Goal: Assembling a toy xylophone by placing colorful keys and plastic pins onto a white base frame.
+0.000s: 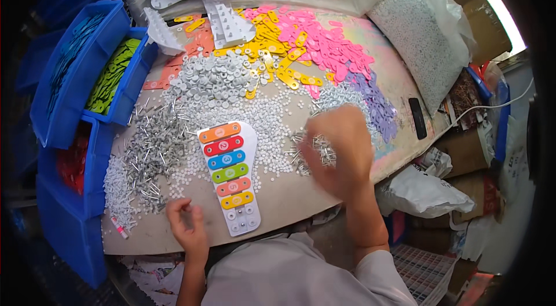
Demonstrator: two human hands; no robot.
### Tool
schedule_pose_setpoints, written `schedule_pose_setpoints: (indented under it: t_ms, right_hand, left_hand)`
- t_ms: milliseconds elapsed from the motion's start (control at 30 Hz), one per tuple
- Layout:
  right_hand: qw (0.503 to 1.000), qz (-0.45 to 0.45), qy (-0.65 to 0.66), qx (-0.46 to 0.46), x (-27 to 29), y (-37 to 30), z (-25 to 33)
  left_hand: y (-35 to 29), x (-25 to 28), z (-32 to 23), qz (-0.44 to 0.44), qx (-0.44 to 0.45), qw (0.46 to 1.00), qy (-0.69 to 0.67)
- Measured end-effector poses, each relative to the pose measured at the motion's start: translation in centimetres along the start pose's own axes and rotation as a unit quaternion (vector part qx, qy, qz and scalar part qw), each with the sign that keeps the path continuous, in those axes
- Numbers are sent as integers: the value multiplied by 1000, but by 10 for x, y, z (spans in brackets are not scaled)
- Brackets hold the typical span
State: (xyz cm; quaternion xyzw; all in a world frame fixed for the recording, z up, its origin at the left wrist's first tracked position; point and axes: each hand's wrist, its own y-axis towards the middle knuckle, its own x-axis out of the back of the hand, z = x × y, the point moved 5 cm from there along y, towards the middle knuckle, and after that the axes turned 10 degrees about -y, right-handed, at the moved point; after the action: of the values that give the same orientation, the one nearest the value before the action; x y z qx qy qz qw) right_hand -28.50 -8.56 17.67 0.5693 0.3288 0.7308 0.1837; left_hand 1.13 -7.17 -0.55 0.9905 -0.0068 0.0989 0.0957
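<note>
On the table before me lies a white plastic xylophone-shaped base (247,227), wide at the far end and narrower near me. Several coloured bars (226,158) in orange, red, blue, green, salmon and yellow cross it. Two round white pegs show on its bare near end. To its left, my left hand (188,226) rests by the front edge, fingers loosely bent and apart, holding nothing visible. My right hand (341,147), smeared by motion, is over a small heap of metal pins (322,149); whether it holds anything is hidden.
Grey pins (156,147), white washers (208,77) and tiny white beads (266,126) spread beyond the base. Yellow (269,34), pink (324,34) and purple bars (379,109) lie farther back. Blue bins (95,173) stand left; a bead-filled bag (414,34) and a black phone-like object (417,118) right.
</note>
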Motion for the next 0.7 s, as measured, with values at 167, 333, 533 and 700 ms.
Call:
schedule_pose_setpoints:
  t_ms: [167,333,533,700]
  right_hand:
    - [949,76,-125,-281,-62,-45,-203]
    - [905,154,-205,-340,-87,-57,-269]
    - [864,262,-314,-295,-109,-52,-287]
    - [849,313,-324,-277,-109,-51,-294]
  left_hand:
    - [-13,11,14,-68,63,994,-66]
    - [-6,6,18,-42,82,993,-74]
    - [-7,7,19,-33,75,995,-53]
    - [-5,8,14,-39,73,995,-53]
